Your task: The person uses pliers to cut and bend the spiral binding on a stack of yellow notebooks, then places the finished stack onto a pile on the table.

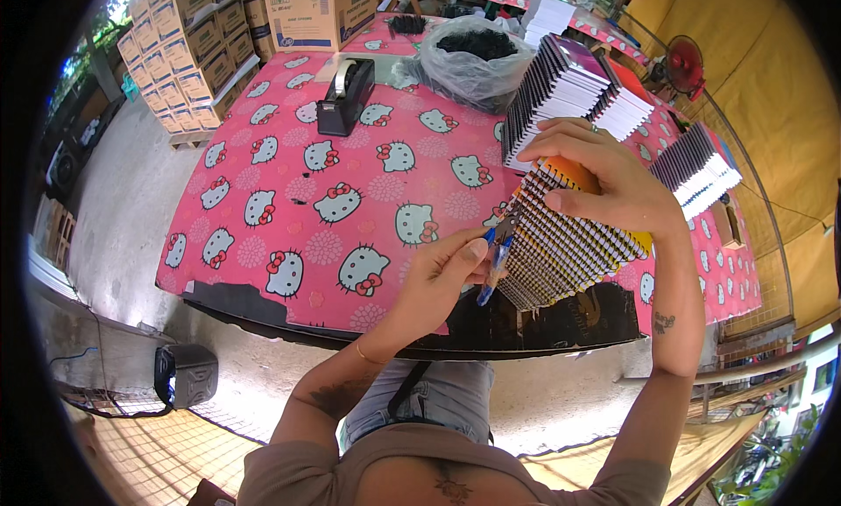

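Observation:
My left hand (445,268) is closed round the blue handles of a pair of pliers (497,254). The jaws of the pliers touch or nearly touch the bound edge of a stack of spiral notebooks (569,247) with yellow-orange covers, close to its upper left corner. Over the top of this stack lies my right hand (618,180), its fingers curved across an orange cover and its thumb along the coil side. The stack stands near the table's front edge, coils facing me. Exactly what the jaws grip is too small to make out.
Behind the notebooks stand a taller stack of coil-bound books (561,90) and another stack (696,173) at right. A plastic bag of black coils (477,59) and a black tape dispenser (346,99) sit on the pink table (298,182). Cartons (188,55) are piled at far left.

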{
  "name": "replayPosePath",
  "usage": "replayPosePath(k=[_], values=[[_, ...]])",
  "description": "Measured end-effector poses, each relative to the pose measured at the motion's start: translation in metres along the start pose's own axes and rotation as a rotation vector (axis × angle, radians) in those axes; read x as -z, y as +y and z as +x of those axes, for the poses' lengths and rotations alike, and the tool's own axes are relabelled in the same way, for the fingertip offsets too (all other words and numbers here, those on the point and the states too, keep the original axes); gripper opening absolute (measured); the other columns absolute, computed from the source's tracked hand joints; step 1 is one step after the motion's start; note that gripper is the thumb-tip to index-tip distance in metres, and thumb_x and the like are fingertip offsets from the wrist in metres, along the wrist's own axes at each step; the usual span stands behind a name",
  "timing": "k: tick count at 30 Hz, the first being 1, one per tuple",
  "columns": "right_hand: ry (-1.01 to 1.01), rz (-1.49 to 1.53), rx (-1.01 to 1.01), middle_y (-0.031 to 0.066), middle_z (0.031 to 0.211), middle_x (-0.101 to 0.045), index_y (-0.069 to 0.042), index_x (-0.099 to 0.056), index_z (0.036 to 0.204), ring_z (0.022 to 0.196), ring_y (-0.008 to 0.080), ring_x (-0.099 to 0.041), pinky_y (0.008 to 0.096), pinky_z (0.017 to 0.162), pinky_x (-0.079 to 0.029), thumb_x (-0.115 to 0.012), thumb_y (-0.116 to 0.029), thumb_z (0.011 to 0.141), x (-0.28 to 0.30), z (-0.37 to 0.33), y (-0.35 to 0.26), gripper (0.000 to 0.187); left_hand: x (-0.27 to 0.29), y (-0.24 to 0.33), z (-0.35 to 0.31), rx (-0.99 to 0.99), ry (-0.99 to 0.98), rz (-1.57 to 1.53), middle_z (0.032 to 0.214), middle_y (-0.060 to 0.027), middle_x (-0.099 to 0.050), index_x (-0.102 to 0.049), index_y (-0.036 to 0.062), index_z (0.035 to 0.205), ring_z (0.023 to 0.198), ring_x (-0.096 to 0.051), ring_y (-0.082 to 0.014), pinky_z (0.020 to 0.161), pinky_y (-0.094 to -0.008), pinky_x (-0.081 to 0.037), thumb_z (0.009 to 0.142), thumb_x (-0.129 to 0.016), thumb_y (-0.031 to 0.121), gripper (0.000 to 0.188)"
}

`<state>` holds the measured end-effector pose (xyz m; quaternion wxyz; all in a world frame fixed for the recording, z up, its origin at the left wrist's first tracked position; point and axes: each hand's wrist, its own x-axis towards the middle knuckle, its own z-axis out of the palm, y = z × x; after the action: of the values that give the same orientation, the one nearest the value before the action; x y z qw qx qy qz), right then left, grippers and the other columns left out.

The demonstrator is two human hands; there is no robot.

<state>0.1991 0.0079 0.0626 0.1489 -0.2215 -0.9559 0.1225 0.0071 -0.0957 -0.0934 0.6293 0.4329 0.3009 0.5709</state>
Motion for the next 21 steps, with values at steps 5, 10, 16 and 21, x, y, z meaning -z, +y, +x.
replayPosePath(k=[5, 10, 16, 21], values=[[0.01, 0.0, -0.011, 0.0114, 0.103, -0.058, -0.008, -0.063, 0.112, 0.102, 0.0303, -0.054, 0.0398, 0.089, -0.042, -0.068, -0.03, 0.078, 0.0, 0.0, 0.0, 0.041, 0.006, -0.001, 0.002, 0.069, 0.028, -0.071, 0.1, -0.0138, -0.065, -0.052, -0.0048, 0.126, 0.085, -0.067, -0.0239, 0.077, -0.0337, -0.055, 0.102, -0.044, 0.029, 0.042], [0.02, 0.009, -0.005, 0.0115, 0.102, -0.058, -0.007, -0.064, 0.112, 0.101, 0.0306, -0.054, 0.0401, 0.088, -0.042, -0.068, -0.03, 0.078, -0.001, 0.0, -0.001, 0.041, 0.006, 0.006, 0.0, -0.238, 0.085, 0.623, 0.095, -0.0095, -0.064, -0.053, -0.0027, 0.128, 0.076, -0.062, -0.0169, 0.07, -0.0284, -0.051, 0.102, -0.043, 0.028, 0.041], [0.006, 0.009, -0.006, 0.0118, 0.103, -0.058, -0.007, -0.064, 0.111, 0.102, 0.0307, -0.053, 0.04, 0.089, -0.042, -0.068, -0.031, 0.078, 0.0, 0.001, -0.002, 0.041, 0.012, 0.005, 0.003, -0.264, 0.057, 0.545, 0.09, -0.0074, -0.062, -0.058, -0.0003, 0.124, 0.074, -0.055, -0.011, 0.064, -0.0266, -0.046, 0.1, -0.049, 0.022, 0.035], [0.024, -0.002, -0.009, 0.0117, 0.103, -0.058, -0.007, -0.064, 0.11, 0.103, 0.0305, -0.053, 0.04, 0.09, -0.042, -0.068, -0.031, 0.078, -0.002, -0.001, 0.0, 0.04, 0.007, 0.011, 0.002, -0.007, 0.036, 0.29, 0.088, -0.0085, -0.061, -0.06, -0.0003, 0.122, 0.073, -0.053, -0.0114, 0.064, -0.0268, -0.044, 0.098, -0.051, 0.017, 0.032]])
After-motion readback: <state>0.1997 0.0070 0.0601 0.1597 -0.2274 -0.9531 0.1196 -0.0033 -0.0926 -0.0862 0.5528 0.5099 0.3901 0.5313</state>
